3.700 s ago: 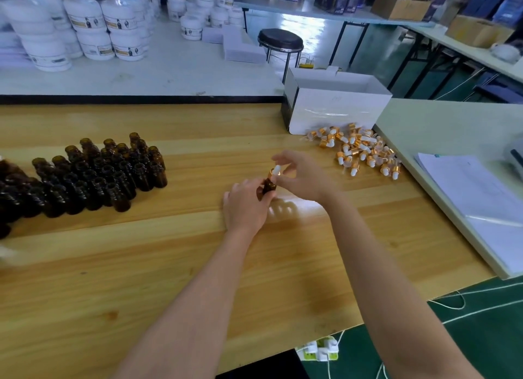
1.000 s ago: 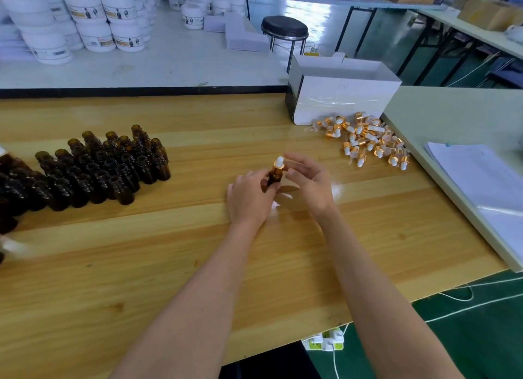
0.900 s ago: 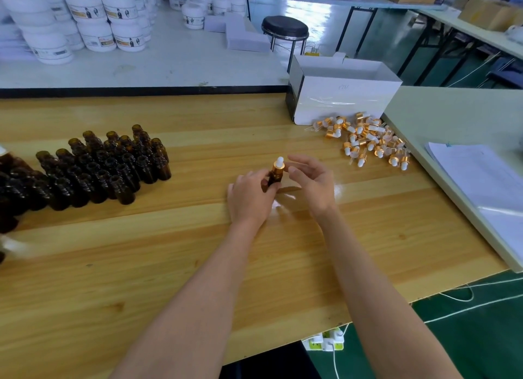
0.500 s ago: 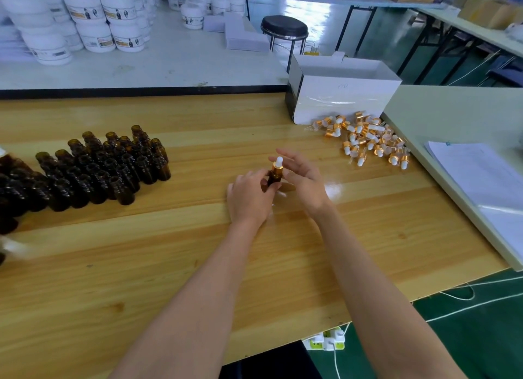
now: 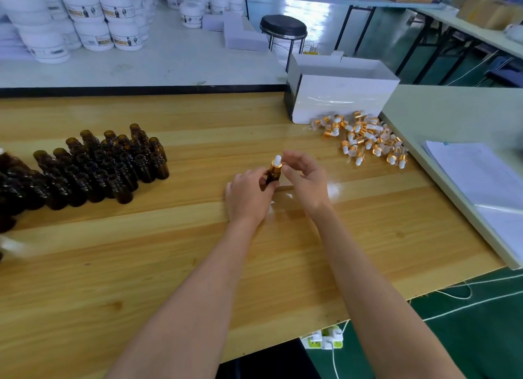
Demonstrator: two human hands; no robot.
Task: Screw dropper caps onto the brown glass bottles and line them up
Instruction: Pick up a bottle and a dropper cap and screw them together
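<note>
A: Where's the brown glass bottle (image 5: 274,177)?
B: Upright on the desk (image 5: 169,237); left grip (image 5: 249,197) curled round it; dropper cap (image 5: 276,166) on top.
A: Right grip (image 5: 307,180)?
B: Curved beside the cap; whether it pinches, cannot tell.

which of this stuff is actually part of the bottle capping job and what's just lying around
In the job: bottle in the left hand, dropper cap on it with the right hand at it, open bottles on the left, loose caps on the right.
Lying about: white box, papers, stool, white jars, power strip.
</note>
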